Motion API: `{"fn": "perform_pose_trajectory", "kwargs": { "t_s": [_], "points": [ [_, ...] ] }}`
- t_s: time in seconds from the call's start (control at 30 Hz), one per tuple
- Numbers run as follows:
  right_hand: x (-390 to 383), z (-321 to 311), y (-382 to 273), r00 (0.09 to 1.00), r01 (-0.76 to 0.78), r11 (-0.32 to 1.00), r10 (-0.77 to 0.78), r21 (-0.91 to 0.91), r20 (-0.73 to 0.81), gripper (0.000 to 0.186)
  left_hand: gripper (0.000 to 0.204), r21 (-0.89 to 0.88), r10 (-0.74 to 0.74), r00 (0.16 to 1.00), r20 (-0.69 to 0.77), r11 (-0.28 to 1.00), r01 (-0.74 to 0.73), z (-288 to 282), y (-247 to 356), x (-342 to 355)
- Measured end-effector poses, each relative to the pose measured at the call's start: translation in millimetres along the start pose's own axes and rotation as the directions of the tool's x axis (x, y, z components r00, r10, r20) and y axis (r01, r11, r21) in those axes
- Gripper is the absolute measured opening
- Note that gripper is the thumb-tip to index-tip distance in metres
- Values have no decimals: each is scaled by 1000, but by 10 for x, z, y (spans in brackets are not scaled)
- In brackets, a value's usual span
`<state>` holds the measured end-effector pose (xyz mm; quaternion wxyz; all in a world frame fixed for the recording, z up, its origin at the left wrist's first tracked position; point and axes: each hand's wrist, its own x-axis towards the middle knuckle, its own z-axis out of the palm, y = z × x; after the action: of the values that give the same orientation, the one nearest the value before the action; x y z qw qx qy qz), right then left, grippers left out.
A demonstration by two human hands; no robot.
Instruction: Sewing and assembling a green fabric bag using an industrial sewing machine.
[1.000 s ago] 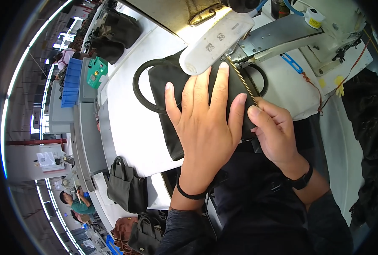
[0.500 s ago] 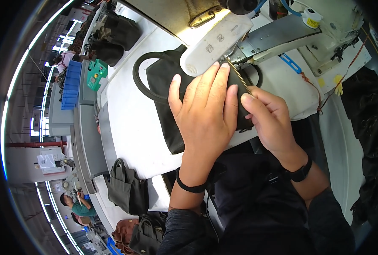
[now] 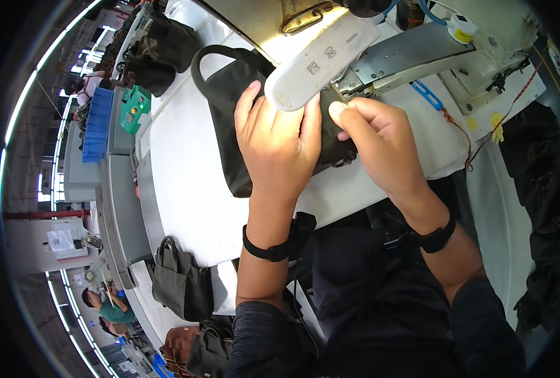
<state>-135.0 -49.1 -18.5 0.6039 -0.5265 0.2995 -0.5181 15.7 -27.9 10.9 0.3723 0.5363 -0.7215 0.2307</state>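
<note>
A dark olive handbag lies on the white work table under the head of a sewing machine. Its looped handle sticks out on the left. My left hand rests on the bag with fingers stretched out, some fingertips hidden beneath the white machine cover. To its right, my right hand pinches the near end of a brass-toothed zipper between thumb and forefinger. Only a short piece of the zipper shows between that hand and the machine's needle area; the needle itself is hidden.
Another olive handbag stands at the table's near left edge, with brown and dark bags below it. A blue tool with a cord and a small white bottle lie by the machine. Dark material hangs at the right.
Both hands and the bag have moved away from me, toward the machine, and slightly left. Much less of the zipper shows, and my right hand is closer to the needle area.
</note>
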Motion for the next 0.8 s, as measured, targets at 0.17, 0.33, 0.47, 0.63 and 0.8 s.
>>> {"fn": "perform_pose_trajectory", "kwargs": {
  "t_s": [0.17,0.33,0.47,0.63,0.8],
  "points": [
    [54,-31,-68,999,31,992,-32,-124,-6,38,20,-54,10,1000,-7,998,-10,-48,114,-53],
    [82,-132,-194,991,-110,990,116,-90,62,40,52,-243,-54,995,83,967,73,-85,314,-306],
    [108,-295,-154,987,-17,998,28,-66,159,42,51,-178,-66,998,20,982,69,-5,309,-363],
    [94,-324,-252,960,-119,987,143,-109,241,29,46,-74,-107,993,-46,992,103,53,390,-353],
    [-36,-117,-158,986,-146,981,133,126,103,19,28,-66,-35,983,-180,998,23,74,294,-355]
  ]
}}
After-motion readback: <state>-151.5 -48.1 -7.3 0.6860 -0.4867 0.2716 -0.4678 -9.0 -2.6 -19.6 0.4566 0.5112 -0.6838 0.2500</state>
